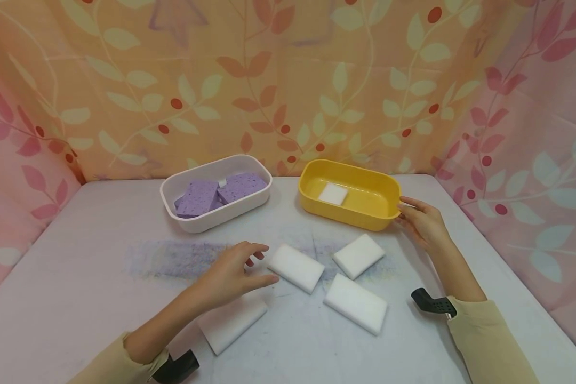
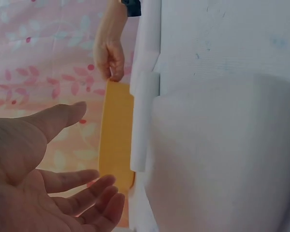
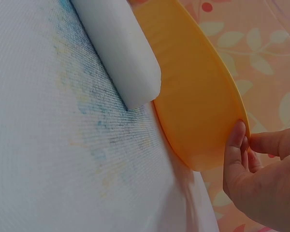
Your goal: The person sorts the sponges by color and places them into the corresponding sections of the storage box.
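Observation:
My left hand [image 1: 232,274] hovers over the table with thumb and fingers spread apart, holding nothing. Its fingertips come close to the left end of a white sponge block [image 1: 296,268]. Below it lies another white block [image 1: 234,322], partly covered by the hand. At the right end of the yellow plastic bin [image 1: 350,200], my right hand [image 1: 424,224] pinches the rim between thumb and fingers. A small white square [image 1: 333,193] lies inside that bin. Two more white blocks, a nearer one [image 1: 356,303] and a farther one [image 1: 359,256], rest in front of it.
A white bin [image 1: 206,220] with several purple sponges [image 1: 242,186] stands at the back left. Bluish smudges [image 1: 173,260] mark the white tabletop. Patterned curtains [image 1: 288,80] hang along the back and both sides.

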`<state>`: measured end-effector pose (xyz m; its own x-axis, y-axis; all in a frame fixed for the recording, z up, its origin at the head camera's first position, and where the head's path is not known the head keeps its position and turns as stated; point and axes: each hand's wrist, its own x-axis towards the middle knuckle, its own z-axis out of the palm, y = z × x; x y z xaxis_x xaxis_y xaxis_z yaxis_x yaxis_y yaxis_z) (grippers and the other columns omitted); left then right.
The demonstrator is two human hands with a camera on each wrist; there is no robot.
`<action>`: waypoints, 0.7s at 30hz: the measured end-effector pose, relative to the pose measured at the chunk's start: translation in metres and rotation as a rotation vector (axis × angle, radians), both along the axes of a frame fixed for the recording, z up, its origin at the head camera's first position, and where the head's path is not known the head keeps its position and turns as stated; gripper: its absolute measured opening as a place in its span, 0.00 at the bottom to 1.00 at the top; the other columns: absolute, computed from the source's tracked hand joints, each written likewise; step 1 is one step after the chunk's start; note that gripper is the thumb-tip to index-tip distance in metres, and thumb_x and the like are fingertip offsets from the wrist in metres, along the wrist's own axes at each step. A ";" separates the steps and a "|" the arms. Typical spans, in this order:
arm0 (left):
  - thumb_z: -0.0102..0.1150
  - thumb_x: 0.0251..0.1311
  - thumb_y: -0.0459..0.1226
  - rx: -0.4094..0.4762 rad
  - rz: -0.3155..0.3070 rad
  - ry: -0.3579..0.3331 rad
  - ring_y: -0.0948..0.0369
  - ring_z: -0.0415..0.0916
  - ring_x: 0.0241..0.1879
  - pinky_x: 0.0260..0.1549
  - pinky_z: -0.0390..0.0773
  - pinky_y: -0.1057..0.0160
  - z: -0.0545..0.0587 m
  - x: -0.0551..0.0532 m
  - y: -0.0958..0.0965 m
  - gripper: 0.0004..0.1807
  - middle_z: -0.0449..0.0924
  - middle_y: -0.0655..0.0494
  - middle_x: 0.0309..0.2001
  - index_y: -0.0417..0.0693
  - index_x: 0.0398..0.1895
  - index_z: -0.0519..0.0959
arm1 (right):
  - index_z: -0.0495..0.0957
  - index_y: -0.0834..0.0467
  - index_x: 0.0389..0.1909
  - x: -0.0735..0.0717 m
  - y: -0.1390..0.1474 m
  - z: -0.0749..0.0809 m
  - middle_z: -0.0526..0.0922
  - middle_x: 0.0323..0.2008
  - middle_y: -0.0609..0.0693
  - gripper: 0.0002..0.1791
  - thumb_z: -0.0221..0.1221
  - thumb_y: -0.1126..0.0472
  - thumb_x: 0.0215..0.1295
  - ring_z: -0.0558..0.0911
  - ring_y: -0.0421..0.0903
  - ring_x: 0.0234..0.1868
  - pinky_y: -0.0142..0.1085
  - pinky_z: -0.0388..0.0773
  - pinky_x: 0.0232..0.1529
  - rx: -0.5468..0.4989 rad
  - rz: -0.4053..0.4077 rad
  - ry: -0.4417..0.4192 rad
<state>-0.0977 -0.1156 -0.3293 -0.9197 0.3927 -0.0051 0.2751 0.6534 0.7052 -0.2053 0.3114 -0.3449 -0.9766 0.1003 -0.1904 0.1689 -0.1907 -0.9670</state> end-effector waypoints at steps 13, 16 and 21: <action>0.84 0.51 0.47 -0.008 -0.019 -0.030 0.55 0.77 0.46 0.45 0.79 0.57 -0.007 0.010 -0.007 0.39 0.82 0.49 0.51 0.39 0.63 0.79 | 0.61 0.67 0.74 -0.001 -0.001 0.003 0.85 0.33 0.42 0.29 0.57 0.69 0.78 0.86 0.37 0.34 0.27 0.87 0.39 -0.007 0.000 -0.017; 0.85 0.49 0.46 -0.025 -0.024 -0.058 0.55 0.77 0.47 0.46 0.79 0.56 -0.008 0.011 -0.008 0.40 0.81 0.50 0.50 0.40 0.63 0.78 | 0.61 0.67 0.74 -0.001 -0.001 0.002 0.85 0.33 0.42 0.28 0.57 0.69 0.78 0.86 0.37 0.34 0.28 0.87 0.39 -0.016 0.002 -0.013; 0.87 0.45 0.45 -0.034 -0.058 -0.092 0.55 0.75 0.46 0.47 0.78 0.56 -0.008 0.012 -0.011 0.41 0.78 0.51 0.48 0.41 0.61 0.77 | 0.60 0.68 0.74 -0.002 0.000 0.000 0.85 0.33 0.42 0.29 0.57 0.70 0.78 0.86 0.38 0.34 0.27 0.87 0.39 -0.023 0.001 -0.013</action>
